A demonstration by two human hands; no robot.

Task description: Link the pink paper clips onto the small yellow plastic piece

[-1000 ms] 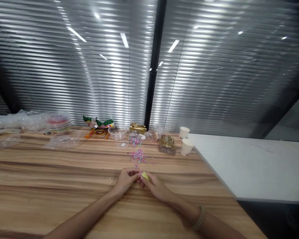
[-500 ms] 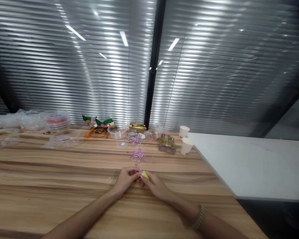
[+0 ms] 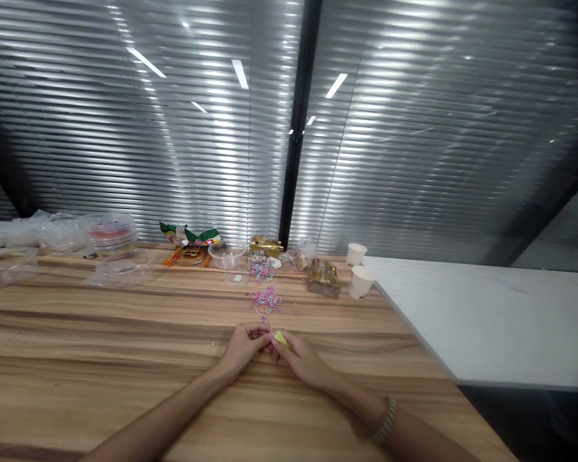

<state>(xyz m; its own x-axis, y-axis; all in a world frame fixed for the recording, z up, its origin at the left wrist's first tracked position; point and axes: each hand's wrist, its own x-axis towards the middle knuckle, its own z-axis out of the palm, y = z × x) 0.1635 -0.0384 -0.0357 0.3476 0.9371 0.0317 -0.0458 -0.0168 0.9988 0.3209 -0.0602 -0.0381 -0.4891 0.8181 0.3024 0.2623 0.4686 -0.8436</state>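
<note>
My left hand (image 3: 245,348) and my right hand (image 3: 303,359) meet fingertip to fingertip just above the wooden table. Between the right thumb and fingers sits a small pale yellow piece (image 3: 281,337), too small to tell its kind. The left thumb and fingers pinch a tiny pink elastic band (image 3: 271,333) at the yellow piece's left end. Just beyond the fingers lies a loose pile of small pink, blue and white elastic bands (image 3: 266,299). Behind it, more of them spill around a clear bag (image 3: 259,262).
Along the back stand a clear plastic bowl (image 3: 227,256), snack packets (image 3: 192,239), a gold-topped box (image 3: 322,278) and two paper cups (image 3: 361,282). Stacked lidded containers (image 3: 110,232) and clear bags (image 3: 60,232) are at the left. A white surface (image 3: 501,321) adjoins on the right.
</note>
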